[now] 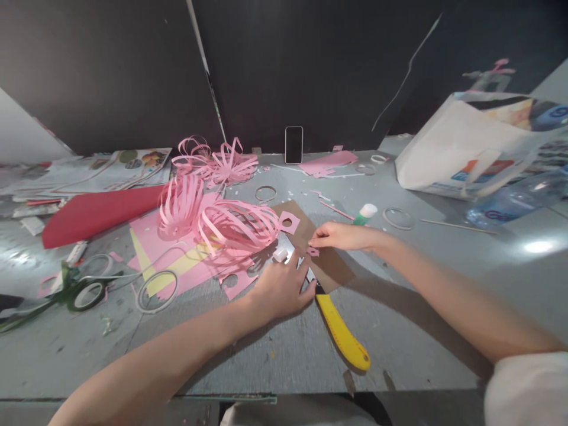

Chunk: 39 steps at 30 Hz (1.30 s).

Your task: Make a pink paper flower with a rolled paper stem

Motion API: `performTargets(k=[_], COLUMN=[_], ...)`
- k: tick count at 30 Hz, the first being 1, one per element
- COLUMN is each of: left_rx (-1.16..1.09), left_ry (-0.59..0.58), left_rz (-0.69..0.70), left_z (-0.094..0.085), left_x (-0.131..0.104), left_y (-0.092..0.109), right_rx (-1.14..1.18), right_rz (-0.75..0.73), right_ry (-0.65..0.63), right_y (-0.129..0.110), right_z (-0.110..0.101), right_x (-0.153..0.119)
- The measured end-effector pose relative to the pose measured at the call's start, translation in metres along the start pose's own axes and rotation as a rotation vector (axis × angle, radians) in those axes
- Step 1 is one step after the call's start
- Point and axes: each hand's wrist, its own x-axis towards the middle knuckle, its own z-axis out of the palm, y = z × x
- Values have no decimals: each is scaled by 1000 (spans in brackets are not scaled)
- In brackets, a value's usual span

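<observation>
My right hand (339, 235) is closed in a pinch at the edge of a small pink paper piece (313, 252) with a hole in it, over the brown cardboard (339, 269). My left hand (281, 287) lies palm down with fingers apart, by the blade of a knife with a yellow handle (341, 331). A small white cap (280, 255) is at its fingertips; whether they touch it is unclear. Just beyond, a pink paper square (289, 222) with a round hole lies on the cardboard. Pink paper strips (239, 225), looped into a ball shape, stand to the left.
A red sheet (102, 216), green tape (86, 294) and wire coils (157, 291) lie left. A phone (293, 145) leans on the back wall. A green-and-white glue bottle (365, 214) is beyond my right hand. A white bag (457, 145) and plastic bottle (517, 201) are at right.
</observation>
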Motion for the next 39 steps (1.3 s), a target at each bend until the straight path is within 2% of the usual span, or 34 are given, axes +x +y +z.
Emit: performTargets(k=[8,13,16,27,32,36,39], left_rx=[-9,-14,-17,-4,1,13,66], left_ry=[-14,-4,-15,-13,-20,-3,41], left_rz=[2,4,-4,-5,-9,1,46], left_z=[-2,-1,-1,0,0,-6,-18], left_x=[1,1,1,0,1,0,-7], left_y=[0,-1,0,0,-1,1,8], right_rx=[17,-128,-154,-110,-172,-208,-184], right_rz=[3,68,78,13,28,27,-2], right_ry=[-36,88,119,97,101,139,195], right_y=[1,9,14,10,9,9,8], right_z=[0,-2,-3,-2,-1,-3,-10], right_x=[1,6,8,7,6,4,0])
